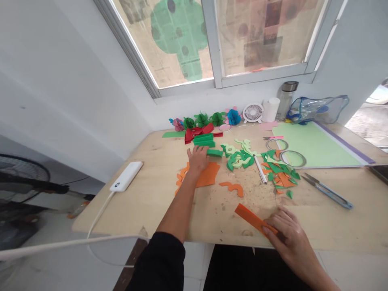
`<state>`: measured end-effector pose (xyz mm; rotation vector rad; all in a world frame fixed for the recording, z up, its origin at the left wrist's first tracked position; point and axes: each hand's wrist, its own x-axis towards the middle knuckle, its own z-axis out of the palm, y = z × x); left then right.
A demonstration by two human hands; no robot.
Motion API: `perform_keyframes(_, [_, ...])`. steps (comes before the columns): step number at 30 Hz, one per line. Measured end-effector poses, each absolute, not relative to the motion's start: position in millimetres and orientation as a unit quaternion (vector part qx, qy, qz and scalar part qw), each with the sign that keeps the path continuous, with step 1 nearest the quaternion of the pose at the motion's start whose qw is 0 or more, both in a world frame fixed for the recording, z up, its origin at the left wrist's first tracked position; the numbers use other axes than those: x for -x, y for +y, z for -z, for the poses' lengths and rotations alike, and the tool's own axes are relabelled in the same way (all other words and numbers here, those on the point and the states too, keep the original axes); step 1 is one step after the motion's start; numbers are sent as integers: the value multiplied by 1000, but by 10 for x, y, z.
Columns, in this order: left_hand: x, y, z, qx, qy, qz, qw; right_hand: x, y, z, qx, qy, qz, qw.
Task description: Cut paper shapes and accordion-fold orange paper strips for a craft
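Note:
My right hand point(286, 230) is closed around one end of a folded orange paper strip point(253, 217), held at the table's front edge. My left hand point(198, 159) reaches out over the table, fingers bent down on a folded green paper strip point(216, 153), whose left end it hides. Just beyond lie more folded green paper strips point(204, 140). Under my left wrist is a stack of orange paper point(209, 173), with wavy orange cut pieces at its left. A curved orange cutout point(233, 188) lies between my hands.
Green cutouts point(239, 157), a white pen point(260, 169), orange and green scraps point(281, 171), tape rolls point(293, 158) and thread snips point(327, 191) lie to the right. A white power bank point(126, 176) with a cable is at left. Paper flowers point(217, 119) and a small fan point(253, 112) line the wall.

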<state>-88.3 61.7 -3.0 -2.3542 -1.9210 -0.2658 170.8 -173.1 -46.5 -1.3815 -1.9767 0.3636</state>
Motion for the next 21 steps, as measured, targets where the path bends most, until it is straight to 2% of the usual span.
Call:
perform_keyframes(10, [1238,-279,183,847,-532,-17,19,-1736,-1716,515,532,-745,-135,378])
perform_keyframes(21, [1500,-1,194,841,-536,-33,71,-1710,-1716,532,543,-744,-119,372])
